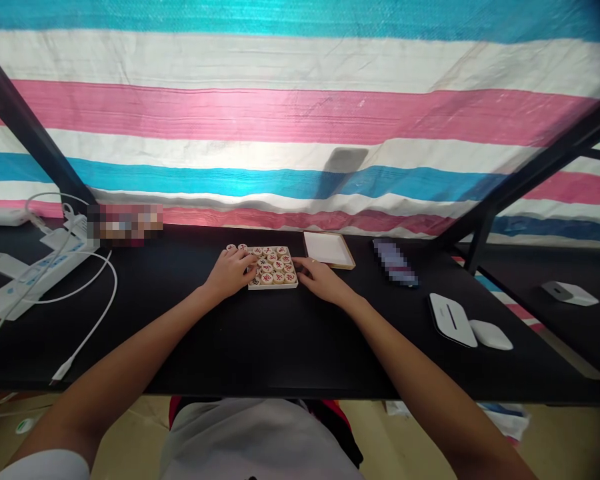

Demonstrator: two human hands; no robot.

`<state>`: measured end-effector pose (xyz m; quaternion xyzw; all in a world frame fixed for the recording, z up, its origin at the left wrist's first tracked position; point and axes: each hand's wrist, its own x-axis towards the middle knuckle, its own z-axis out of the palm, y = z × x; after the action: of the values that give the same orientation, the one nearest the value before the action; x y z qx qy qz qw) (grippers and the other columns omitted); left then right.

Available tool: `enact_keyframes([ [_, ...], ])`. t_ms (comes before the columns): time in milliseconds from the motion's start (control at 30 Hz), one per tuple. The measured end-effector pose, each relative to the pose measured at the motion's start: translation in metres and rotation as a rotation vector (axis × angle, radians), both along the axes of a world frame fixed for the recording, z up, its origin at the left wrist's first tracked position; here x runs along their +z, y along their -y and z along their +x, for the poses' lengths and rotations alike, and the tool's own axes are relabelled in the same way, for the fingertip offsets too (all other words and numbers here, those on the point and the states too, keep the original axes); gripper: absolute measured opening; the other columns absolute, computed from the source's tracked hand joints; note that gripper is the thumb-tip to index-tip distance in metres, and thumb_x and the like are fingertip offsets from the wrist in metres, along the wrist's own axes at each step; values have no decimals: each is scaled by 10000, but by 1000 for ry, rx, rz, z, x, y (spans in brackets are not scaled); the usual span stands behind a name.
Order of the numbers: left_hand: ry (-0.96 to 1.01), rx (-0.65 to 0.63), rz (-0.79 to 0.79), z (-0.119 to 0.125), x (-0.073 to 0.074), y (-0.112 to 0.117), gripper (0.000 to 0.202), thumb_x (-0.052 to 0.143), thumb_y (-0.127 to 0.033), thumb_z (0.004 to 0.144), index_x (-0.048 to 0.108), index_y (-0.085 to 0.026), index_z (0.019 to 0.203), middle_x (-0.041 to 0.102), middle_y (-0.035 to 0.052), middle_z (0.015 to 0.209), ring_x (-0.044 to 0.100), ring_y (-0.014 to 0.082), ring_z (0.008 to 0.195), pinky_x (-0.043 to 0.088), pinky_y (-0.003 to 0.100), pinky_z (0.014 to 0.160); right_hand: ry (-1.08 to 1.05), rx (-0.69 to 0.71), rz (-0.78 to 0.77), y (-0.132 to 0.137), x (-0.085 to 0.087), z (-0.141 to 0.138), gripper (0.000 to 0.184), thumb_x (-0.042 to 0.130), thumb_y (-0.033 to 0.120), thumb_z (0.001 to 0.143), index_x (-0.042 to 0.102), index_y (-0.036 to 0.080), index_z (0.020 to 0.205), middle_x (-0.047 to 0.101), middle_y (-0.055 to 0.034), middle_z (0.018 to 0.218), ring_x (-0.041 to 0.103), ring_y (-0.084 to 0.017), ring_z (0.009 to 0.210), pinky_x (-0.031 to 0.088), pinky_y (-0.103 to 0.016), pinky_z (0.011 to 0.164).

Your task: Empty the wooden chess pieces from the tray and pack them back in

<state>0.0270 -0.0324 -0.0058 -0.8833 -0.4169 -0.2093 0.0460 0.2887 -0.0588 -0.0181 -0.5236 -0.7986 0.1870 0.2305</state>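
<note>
A shallow wooden tray (pixel 273 285) of round Chinese chess pieces (pixel 274 265) is steadied mid-tabletop (pixel 260 340). The left hand (pixel 231 271), fingers curled, touches pieces; the right hand (pixel 321 279) rests flat at the tray's edge. Arranging appears underway; a precise fingertip pinch is needed next.

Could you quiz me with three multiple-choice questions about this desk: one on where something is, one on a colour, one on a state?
1. Where is the lid? A left of the box; B right of the box; C on the box.
2. Table colour? A black; B white; C green.
3. The box of round pieces is: A shut; B open; C overturned.

Answers: B, it lies beyond the right hand; A, the bare top is black; B, the pieces show beside the left hand.
</note>
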Motion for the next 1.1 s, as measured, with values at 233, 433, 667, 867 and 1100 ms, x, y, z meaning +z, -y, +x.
enact_keyframes([
  [233,30,-9,-31,0,-1,-2,197,512,-331,901,667,-212,925,674,60,972,548,231,958,371,362,806,2,-11,10,1,0,0,437,501,136,839,537,184,1272,630,-94,1061,595,-169,820,482,-360,813],
  [433,171,56,-61,-19,6,-12,241,527,-300,854,627,-187,1042,638,67,1006,561,216,950,422,334,840,13,-5,5,1,1,0,441,501,127,835,533,164,1274,624,-103,1070,592,-174,827,477,-365,823],
  [667,45,-156,-272,-42,7,-27,177,560,-373,802,605,-211,853,628,21,895,579,176,863,449,289,801,-2,-2,8,2,1,0,435,504,128,843,538,180,1274,633,-96,1059,596,-169,816,479,-361,820],
  [867,-64,-232,-139,-40,9,-26,188,530,-363,852,616,-209,786,658,22,856,578,185,904,401,324,890,3,0,8,1,1,0,435,500,122,843,534,173,1273,630,-97,1063,598,-172,830,477,-359,829],
  [1100,-192,-169,-40,-39,11,-24,252,480,-366,902,655,-195,843,662,74,930,588,218,932,421,318,807,12,-4,-3,1,2,0,431,499,131,845,527,153,1274,624,-104,1067,593,-174,833,473,-364,835],
])
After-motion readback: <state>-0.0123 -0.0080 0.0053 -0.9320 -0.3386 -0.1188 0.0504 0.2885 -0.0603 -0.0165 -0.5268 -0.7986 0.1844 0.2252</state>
